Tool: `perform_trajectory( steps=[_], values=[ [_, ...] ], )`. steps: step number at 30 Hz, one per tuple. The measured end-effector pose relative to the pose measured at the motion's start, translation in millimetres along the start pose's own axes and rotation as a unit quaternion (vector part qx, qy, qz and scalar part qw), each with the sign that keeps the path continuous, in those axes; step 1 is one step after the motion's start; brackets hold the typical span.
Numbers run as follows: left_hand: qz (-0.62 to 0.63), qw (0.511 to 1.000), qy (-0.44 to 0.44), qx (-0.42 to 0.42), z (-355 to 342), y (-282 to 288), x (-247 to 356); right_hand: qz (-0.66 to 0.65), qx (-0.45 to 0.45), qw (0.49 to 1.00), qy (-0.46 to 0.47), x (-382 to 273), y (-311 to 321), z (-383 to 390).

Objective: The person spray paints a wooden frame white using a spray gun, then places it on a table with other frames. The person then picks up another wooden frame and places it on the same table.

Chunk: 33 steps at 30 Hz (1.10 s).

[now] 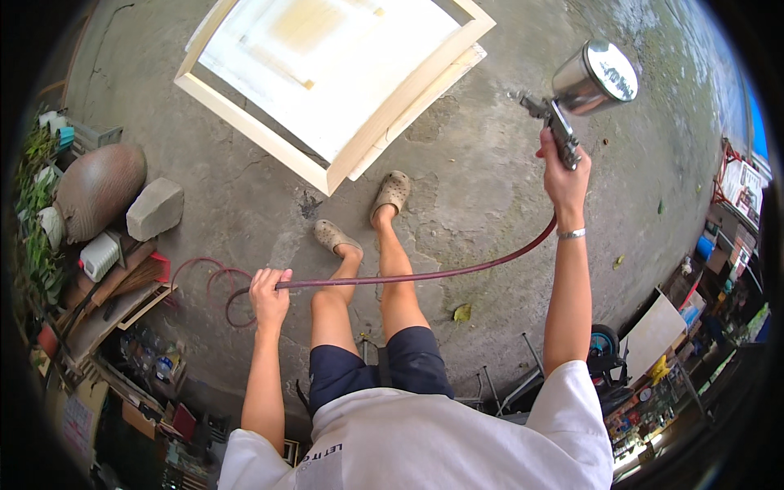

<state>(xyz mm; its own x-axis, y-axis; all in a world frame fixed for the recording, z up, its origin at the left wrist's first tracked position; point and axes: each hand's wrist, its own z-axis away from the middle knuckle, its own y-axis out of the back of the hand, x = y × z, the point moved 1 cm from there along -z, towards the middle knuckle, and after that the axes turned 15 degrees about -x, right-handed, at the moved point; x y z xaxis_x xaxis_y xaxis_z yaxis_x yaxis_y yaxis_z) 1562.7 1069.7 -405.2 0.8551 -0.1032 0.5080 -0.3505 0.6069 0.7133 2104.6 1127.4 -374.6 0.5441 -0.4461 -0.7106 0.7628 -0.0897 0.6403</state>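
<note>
My right hand (565, 175) is wrapped round the handle of a spray gun (558, 122), held out to the right. A shiny metal paint cup (594, 77) sits on the gun. From below that hand a dark red air hose (425, 278) sags across in front of my legs to my left hand (269, 292), whose fingers are closed on it. Beyond my feet stands a pale wooden frame (261, 135) round a white-coated panel (327, 65) with yellowish bare patches. The spray gun is to the right of the frame, apart from it.
More hose loops (214, 278) hang at the left. Along that side are a large brown clay jar (102, 192), a concrete block (155, 208), a white plastic jug (100, 256) and stacked boards (122, 306). A dark wheel (603, 341) and a leaning board (653, 335) stand at the lower right.
</note>
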Motion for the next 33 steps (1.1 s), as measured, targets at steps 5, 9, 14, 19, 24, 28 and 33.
perform_trajectory(
  steps=[5, 9, 14, 19, 24, 28, 33],
  values=[
    [-0.011, 1.000, -0.015, 0.004, 25.3, 15.1, -24.9, -0.014, -0.041, 0.999, 0.008, -16.7, -33.9, 55.7],
    [-0.021, 1.000, -0.020, 0.003, 49.0, 27.3, -48.0, -0.014, -0.069, 0.997, 0.013, -35.7, -63.8, 99.7],
    [-0.027, 0.999, -0.015, 0.012, 75.6, 43.7, -72.2, -0.012, -0.118, 0.993, 0.022, -67.9, -96.3, 149.2],
    [-0.036, 0.999, -0.016, 0.018, 98.4, 53.7, -90.7, -0.027, -0.173, 0.984, 0.025, -101.3, -123.6, 188.1],
    [-0.025, 0.999, -0.014, 0.021, 112.0, 56.2, -106.5, -0.014, -0.249, 0.968, 0.035, -118.8, -143.8, 217.8],
    [-0.026, 0.999, -0.013, 0.022, 116.2, 55.8, -110.2, -0.066, -0.259, 0.959, 0.097, -134.7, -153.6, 230.4],
    [-0.021, 0.999, -0.011, 0.026, 110.4, 53.9, -101.7, -0.001, -0.279, 0.959, 0.040, -139.4, -146.8, 210.2]
  ],
)
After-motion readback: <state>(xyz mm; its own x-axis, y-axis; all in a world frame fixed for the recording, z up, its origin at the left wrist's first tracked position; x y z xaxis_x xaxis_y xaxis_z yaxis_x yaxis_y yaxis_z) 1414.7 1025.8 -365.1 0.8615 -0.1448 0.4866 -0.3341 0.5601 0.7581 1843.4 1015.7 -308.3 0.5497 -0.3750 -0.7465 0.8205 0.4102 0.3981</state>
